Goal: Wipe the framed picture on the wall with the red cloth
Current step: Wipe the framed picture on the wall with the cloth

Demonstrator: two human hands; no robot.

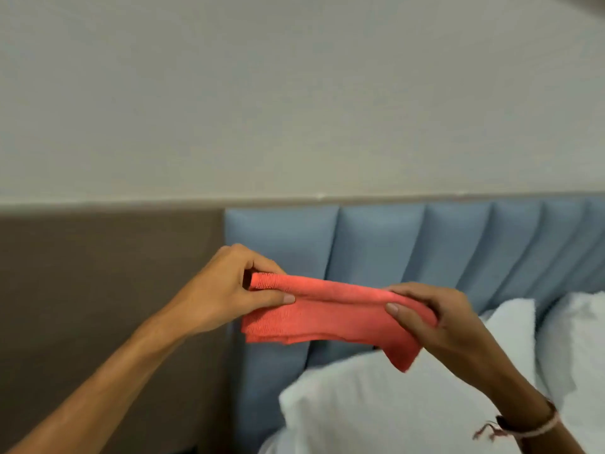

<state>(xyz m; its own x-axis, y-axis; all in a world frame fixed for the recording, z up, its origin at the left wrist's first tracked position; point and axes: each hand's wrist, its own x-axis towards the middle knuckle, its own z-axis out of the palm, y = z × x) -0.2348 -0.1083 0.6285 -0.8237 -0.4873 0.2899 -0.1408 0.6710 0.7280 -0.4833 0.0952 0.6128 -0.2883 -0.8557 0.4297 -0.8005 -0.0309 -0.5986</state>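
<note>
A folded red cloth (327,312) is stretched between both hands in front of a blue headboard. My left hand (226,290) pinches its left end between thumb and fingers. Its right end is gripped by my right hand (435,319), and a loose corner hangs down below that hand. The framed picture is out of view; only a dark corner shows at the top right edge, too little to identify.
A plain pale wall (294,93) fills the upper half. Below it run a brown panel (98,273) on the left and a blue padded headboard (376,244). White pillows (376,404) lie at the lower right.
</note>
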